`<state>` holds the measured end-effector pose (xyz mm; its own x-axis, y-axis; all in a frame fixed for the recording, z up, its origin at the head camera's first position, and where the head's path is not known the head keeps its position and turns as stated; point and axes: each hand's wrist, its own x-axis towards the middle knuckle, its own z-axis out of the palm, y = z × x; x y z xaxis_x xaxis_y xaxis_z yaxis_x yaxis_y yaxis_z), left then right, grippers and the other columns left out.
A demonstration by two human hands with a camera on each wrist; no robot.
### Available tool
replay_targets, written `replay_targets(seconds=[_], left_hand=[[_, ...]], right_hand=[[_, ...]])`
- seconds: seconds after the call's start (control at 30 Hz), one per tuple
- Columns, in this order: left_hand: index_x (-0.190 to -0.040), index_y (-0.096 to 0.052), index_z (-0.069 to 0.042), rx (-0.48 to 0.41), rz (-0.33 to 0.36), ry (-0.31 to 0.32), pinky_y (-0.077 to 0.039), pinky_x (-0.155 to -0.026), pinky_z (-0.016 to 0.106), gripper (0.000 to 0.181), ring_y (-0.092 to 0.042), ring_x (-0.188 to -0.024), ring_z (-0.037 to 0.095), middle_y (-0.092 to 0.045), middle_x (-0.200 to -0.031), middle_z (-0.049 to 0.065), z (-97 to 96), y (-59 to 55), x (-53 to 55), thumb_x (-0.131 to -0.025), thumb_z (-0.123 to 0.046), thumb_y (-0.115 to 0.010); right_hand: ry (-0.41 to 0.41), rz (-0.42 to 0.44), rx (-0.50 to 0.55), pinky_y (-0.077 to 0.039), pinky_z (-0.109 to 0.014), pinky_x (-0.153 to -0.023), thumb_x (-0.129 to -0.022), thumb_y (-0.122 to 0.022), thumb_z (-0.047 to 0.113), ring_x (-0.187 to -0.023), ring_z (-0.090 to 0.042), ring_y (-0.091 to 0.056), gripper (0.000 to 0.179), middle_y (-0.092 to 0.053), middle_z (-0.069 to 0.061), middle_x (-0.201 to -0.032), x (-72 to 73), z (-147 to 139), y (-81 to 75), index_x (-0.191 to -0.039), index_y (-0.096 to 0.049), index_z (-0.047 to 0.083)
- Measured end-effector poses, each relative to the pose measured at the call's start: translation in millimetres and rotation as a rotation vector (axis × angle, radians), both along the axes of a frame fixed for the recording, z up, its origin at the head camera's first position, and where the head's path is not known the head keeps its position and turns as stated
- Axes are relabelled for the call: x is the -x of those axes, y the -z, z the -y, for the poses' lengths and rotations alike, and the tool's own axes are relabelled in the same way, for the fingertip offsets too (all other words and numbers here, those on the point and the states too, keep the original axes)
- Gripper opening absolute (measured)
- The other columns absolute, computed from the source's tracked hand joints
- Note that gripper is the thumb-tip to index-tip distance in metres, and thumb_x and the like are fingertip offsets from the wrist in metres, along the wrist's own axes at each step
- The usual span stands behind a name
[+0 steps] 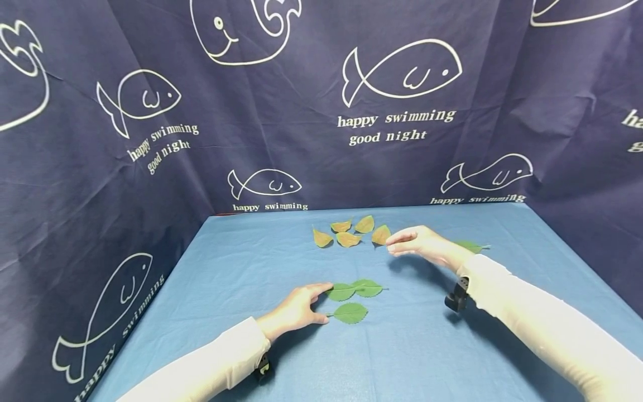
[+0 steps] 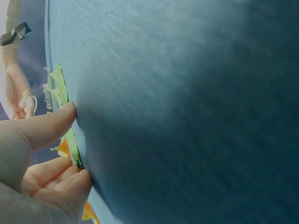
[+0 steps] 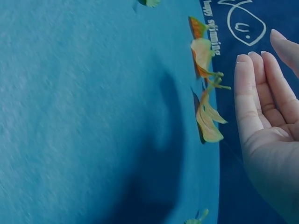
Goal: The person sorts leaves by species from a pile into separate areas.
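Observation:
My left hand [image 1: 298,310] rests low over the blue cloth, thumb and fingers spread apart. Its fingertips reach the left tip of a green leaf [image 1: 340,291], which overlaps a second green leaf [image 1: 368,288]. By the thumb is the stem of a third green leaf [image 1: 351,313]. In the left wrist view, a green leaf [image 2: 72,148] shows beyond the gap between thumb and fingers. My right hand [image 1: 427,244] hovers above the cloth, fingers extended and holding nothing. Its fingertips are beside the rightmost yellow-brown leaf [image 1: 381,234].
More yellow-brown leaves [image 1: 348,239] form a loose group at the back of the blue cloth [image 1: 241,262]. Partly behind my right wrist lies another green leaf [image 1: 469,245]. Dark blue curtains [image 1: 321,151] with white fish drawings surround the table.

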<state>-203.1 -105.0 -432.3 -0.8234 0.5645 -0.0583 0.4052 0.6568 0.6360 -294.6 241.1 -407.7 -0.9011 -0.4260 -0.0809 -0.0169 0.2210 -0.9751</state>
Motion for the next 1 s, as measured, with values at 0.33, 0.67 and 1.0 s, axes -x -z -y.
replay_targets(seconds=[0.33,0.67,1.0], left_hand=[[-0.143,-0.047,-0.004,-0.02,0.008,-0.006,-0.049,-0.104,0.041,0.074,-0.055,-0.125,0.037,-0.047,-0.145,0.017,-0.4,-1.3,-0.4,-0.078,-0.009,-0.081],[-0.143,-0.047,-0.007,0.004,0.008,-0.009,-0.05,-0.103,0.038,0.074,-0.055,-0.126,0.034,-0.047,-0.146,0.014,-0.4,0.8,1.3,-0.078,-0.012,-0.081],[-0.143,-0.047,-0.007,0.003,0.0,-0.01,-0.05,-0.103,0.038,0.073,-0.055,-0.126,0.034,-0.048,-0.146,0.014,0.8,3.3,2.0,-0.078,-0.013,-0.081]], right_hand=[[-0.072,0.029,-0.024,-0.055,-0.038,-0.096,-0.089,-0.068,0.008,-0.093,-0.015,-0.071,0.043,-0.061,-0.028,-0.125,-4.2,14.8,6.2,-0.124,-0.057,-0.014],[-0.12,0.015,-0.107,-0.058,-0.035,-0.09,-0.086,-0.073,0.013,-0.09,-0.018,-0.071,0.041,-0.068,-0.021,-0.115,-10.3,21.0,13.3,-0.118,-0.063,-0.011],[-0.183,0.013,-0.175,-0.054,-0.022,-0.086,-0.082,-0.076,0.011,-0.086,-0.01,-0.069,0.041,-0.074,-0.012,-0.101,-14.4,21.5,20.3,-0.115,-0.065,-0.011]])
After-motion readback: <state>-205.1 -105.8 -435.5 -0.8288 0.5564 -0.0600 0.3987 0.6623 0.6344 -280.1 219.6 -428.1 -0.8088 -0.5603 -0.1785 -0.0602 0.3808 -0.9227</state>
